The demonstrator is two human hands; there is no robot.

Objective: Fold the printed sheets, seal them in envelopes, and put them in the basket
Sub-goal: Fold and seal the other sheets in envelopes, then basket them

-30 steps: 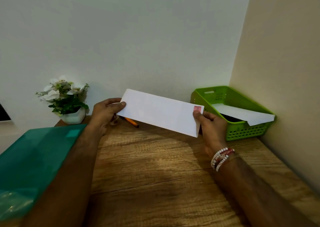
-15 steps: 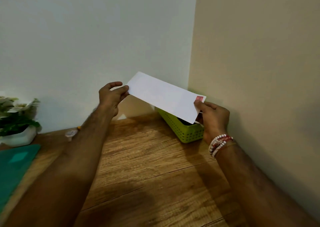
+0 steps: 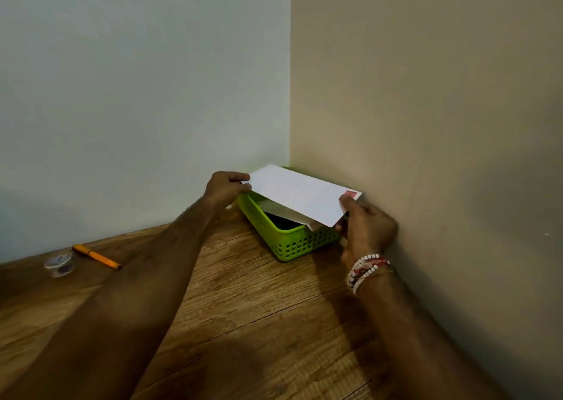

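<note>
Left hand (image 3: 227, 190): pinches the white envelope's (image 3: 300, 197) left end.
Right hand (image 3: 367, 227): pinches its stamped end.
Envelope: over the green basket (image 3: 292, 244).

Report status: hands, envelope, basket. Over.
Left hand, right hand pinch envelope ends. Envelope over green basket, unreleased. Second envelope lies inside; nothing blocking.

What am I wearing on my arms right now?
The left forearm and right forearm are bare, with no sleeves in view. Stacked white beaded bracelets with red thread circle the right wrist. The left wrist shows no watch or band.
</note>
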